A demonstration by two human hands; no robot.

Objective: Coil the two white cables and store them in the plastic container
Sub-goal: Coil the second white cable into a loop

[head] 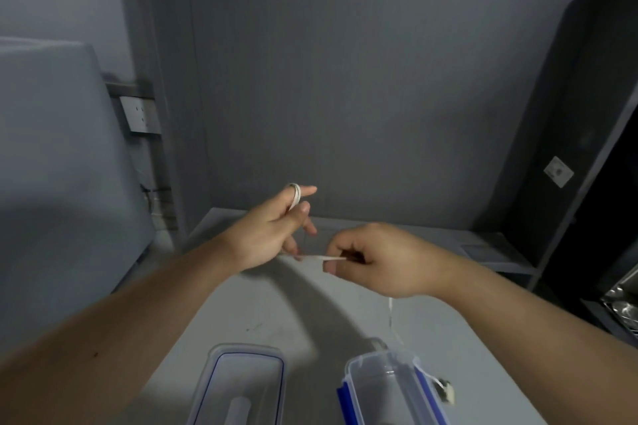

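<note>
A thin white cable [322,257] stretches taut between my two hands above the grey table. My left hand [272,235] has turns of it looped around the index finger. My right hand [373,257] pinches the cable between thumb and fingers. From under that hand the cable hangs down to its plug end [445,390] on the table. Near the front edge stands the clear plastic container [386,390] with blue clips. Its lid [241,383] lies to the left, with something white showing at it. I cannot make out a second cable.
The grey table [276,314] meets a grey wall at the back. A pale cabinet [51,166] stands at the left with a wall socket [138,114] behind it. Dark shelving [587,148] rises at the right, with metal items [621,304] at the edge.
</note>
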